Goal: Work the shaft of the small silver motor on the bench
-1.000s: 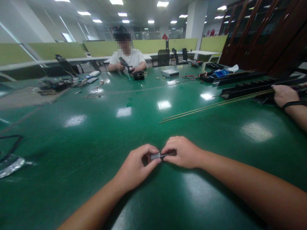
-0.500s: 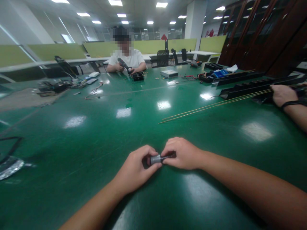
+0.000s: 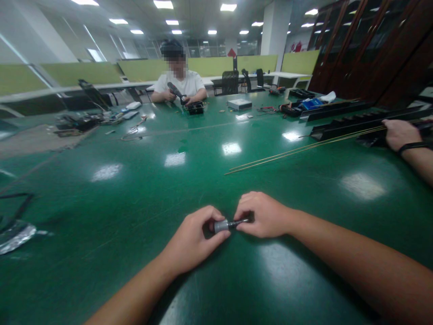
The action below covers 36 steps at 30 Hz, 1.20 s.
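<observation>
A small silver-grey cylinder point(image 3: 221, 225) lies between the thumb and fingers of my left hand point(image 3: 194, 237), just above or on the green table; its kind is not clear. From its right end a thin dark rod point(image 3: 237, 223) sticks out. The fingertips of my right hand point(image 3: 262, 214) are pinched around this rod, a short way from the cylinder. Part of the cylinder's left end is hidden in my left palm.
Two thin brass-coloured rods point(image 3: 287, 153) lie beyond my hands, by another person's hand point(image 3: 402, 134) at black metal channels point(image 3: 355, 125). Across the green table point(image 3: 135, 216), a person point(image 3: 182, 88) holds a power tool over a black part point(image 3: 195, 108). Electronic parts point(image 3: 77, 122) lie left.
My right hand has shifted slightly right, away from my left hand, and more of the dark rod shows between them. The left hand has barely moved.
</observation>
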Available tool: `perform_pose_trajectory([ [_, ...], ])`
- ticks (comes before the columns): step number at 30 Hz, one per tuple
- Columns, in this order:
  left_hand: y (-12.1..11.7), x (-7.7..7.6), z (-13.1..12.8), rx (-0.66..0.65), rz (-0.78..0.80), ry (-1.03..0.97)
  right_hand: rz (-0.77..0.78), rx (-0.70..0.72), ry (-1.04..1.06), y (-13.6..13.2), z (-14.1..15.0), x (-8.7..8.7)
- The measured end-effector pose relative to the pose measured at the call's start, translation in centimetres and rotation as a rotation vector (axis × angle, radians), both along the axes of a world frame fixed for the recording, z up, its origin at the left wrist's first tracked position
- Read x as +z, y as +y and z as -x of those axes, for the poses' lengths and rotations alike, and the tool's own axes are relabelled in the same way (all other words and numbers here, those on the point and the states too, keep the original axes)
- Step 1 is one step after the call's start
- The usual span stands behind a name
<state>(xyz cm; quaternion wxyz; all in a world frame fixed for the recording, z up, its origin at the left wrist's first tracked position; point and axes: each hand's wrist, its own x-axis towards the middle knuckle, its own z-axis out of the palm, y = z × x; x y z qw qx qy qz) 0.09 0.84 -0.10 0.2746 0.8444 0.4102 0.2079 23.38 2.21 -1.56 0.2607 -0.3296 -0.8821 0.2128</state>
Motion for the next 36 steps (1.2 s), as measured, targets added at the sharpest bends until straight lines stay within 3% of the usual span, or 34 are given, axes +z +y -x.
perform_pose_trajectory([
  [8,0.0,-0.1,0.1,-0.008,0.006,0.011,0.060,0.012,-0.049,0.2,-0.9,1.1],
  [19,-0.1,0.1,0.1,-0.012,0.022,0.006,0.320,-0.016,-0.139,1.6,-3.9,1.8],
  [26,-0.1,-0.2,0.2,-0.011,0.014,0.003,0.348,0.031,-0.115,1.4,-3.1,1.7],
  [36,-0.1,-0.4,0.1,-0.003,0.009,0.011,0.220,0.012,-0.044,0.5,-0.6,1.0],
])
